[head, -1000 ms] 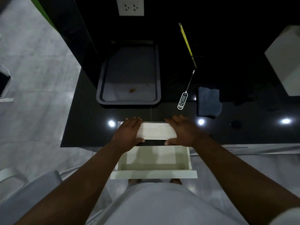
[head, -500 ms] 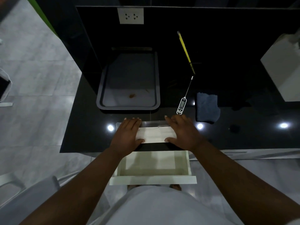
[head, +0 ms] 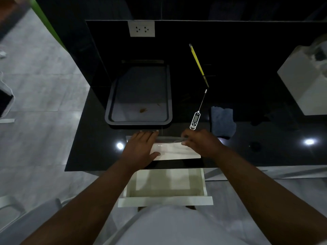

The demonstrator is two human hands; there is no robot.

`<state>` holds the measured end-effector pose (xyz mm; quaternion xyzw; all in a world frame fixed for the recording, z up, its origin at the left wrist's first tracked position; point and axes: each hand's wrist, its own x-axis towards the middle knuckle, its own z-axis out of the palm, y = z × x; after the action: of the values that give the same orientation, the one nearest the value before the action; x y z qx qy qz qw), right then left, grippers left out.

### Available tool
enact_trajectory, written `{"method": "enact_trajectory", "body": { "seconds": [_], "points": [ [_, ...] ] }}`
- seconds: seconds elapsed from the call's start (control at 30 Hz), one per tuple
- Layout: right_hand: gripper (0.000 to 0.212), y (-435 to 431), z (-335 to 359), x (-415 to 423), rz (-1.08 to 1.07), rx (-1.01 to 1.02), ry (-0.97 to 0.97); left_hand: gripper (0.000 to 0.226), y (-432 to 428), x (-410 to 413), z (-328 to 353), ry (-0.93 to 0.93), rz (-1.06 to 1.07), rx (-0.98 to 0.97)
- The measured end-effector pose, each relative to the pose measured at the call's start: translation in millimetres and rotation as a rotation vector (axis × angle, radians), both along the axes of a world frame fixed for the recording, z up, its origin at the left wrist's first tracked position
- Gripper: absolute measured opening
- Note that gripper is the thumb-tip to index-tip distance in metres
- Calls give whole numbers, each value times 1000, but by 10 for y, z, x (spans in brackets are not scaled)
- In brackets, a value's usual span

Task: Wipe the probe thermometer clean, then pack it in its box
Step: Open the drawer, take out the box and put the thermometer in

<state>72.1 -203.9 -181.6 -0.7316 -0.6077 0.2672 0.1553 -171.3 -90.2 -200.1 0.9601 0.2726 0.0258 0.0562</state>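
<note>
Probe thermometer [head: 194, 121] is lying near the countertop's [head: 97, 156] front edge, between tray [head: 138, 122] and cloth [head: 223, 121]; left hand [head: 141, 149] is pressing flat on the box [head: 177, 152], right hand [head: 201, 142] is pinching its far edge with curled fingers.

Glossy black stone counter [head: 99, 156] mirrors ceiling lights; white twin wall socket [head: 141, 29] on black backsplash [head: 230, 50]; pale grey floor tiles [head: 35, 85]; white drawer [head: 165, 201] stands open.
</note>
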Motion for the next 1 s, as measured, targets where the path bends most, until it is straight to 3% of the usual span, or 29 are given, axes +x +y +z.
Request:
{"method": "enact_trajectory", "body": {
  "seconds": [0.23,0.3,0.6,0.67,0.73,0.8,0.87,1.0],
  "points": [
    [6,181,-10,38,-85,-207,403,94,16,95,42,-5,-49,-119],
    [7,218,-10,45,-77,-242,425,95,20,113,47,22,-52,-161],
    [23,331,78,63,-6,-203,288,82,134,186,165,41,-8,-236],
    [37,339,64,105,-159,-122,253,79,162,198,177,53,-1,-217],
    [58,369,41,190,-375,4,6,81,181,208,196,74,12,-204],
    [54,407,61,301,-536,38,-219,86,196,229,226,92,21,-187],
    [49,452,97,404,-659,-13,-239,91,210,262,270,103,14,-172],
    [62,521,147,497,-735,-76,-288,97,254,336,345,122,-26,-156]
  ]
}}
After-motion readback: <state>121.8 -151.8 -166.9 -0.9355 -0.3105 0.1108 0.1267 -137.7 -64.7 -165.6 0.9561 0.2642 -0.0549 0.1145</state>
